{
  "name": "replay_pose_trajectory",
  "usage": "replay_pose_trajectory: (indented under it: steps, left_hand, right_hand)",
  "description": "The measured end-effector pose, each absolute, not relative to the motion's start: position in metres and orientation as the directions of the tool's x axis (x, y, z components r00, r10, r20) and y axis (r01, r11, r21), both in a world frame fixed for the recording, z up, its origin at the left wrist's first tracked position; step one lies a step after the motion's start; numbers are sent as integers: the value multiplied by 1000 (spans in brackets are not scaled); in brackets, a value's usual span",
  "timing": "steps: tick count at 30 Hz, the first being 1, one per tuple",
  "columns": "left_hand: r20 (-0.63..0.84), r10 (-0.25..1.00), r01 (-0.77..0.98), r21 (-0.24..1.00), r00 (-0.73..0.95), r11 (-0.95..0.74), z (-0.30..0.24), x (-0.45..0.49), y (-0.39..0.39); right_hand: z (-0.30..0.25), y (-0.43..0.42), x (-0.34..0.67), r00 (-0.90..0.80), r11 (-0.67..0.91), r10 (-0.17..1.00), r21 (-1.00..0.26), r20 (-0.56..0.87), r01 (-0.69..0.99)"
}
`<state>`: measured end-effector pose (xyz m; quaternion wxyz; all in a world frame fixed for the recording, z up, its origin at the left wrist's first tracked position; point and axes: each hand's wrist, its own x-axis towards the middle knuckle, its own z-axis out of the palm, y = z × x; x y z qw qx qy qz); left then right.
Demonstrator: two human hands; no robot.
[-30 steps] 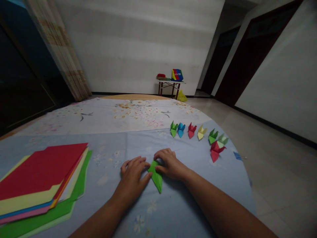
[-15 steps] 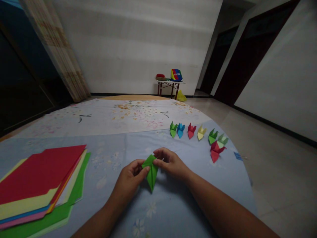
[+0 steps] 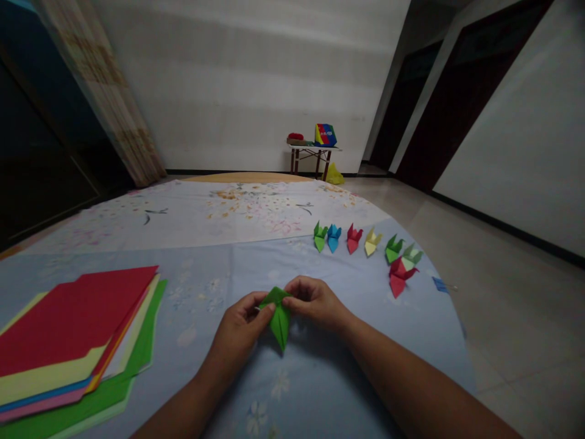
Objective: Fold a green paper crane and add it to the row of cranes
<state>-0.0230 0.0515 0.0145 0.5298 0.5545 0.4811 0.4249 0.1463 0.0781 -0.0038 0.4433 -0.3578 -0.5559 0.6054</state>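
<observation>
A folded piece of green paper, diamond-shaped with a long point toward me, is held between both hands just over the blue tablecloth. My left hand pinches its left edge, thumb on top. On the other side, my right hand grips the upper right edge between thumb and fingers. A crease runs down the middle of the lower point. Fingertips beneath the paper are hidden.
A stack of coloured paper sheets lies at the left. Several folded paper cranes, among them a blue one and a red one, stand at the right. A small blue item rests by the table's right edge.
The green paper's top has spread a little wider, and its lower point has shifted slightly right. Both hands keep their hold and have barely moved.
</observation>
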Motion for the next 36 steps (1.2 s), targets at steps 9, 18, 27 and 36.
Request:
replay_pose_trajectory:
  steps: [9, 18, 27, 36]
  left_hand:
    - [-51, 989, 33, 998, 136, 47, 13, -23, 51]
    - [-56, 997, 2, 998, 54, 56, 14, -21, 52]
    - [-109, 991, -94, 989, 80, 116, 11, -20, 50]
    - [-131, 987, -123, 982, 89, 142, 9, -16, 48]
  right_hand:
    - [-8, 80, 145, -403, 13, 911, -983, 87, -183]
    - [-5, 78, 141, -376, -1, 923, -978, 78, -206]
    - [-7, 81, 144, -432, -21, 899, -977, 74, -211]
    - [-5, 76, 139, -404, -9, 912, -981, 72, -195]
